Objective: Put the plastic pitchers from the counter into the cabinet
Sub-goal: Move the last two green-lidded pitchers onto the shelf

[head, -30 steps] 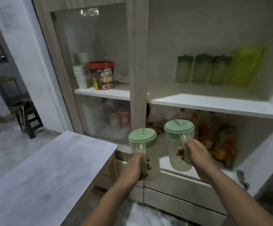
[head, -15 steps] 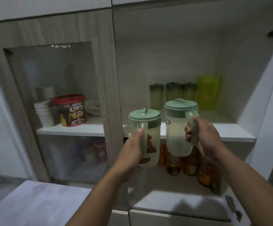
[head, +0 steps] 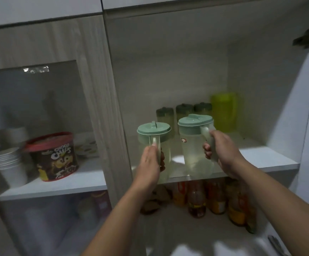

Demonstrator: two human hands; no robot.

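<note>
The person's got a pale green-lidded plastic pitcher in each hand: the left hand [head: 148, 163] is wrapped round the handle of the left pitcher [head: 154, 145], the right hand [head: 222, 154] gripping the handle of the right pitcher [head: 194, 143]. Both are upright at the front edge of the open cabinet's upper shelf [head: 260, 157]; can't tell if they're touching it. Behind sit three dark-lidded jars [head: 184, 111] and a yellow-green container [head: 223, 109].
</note>
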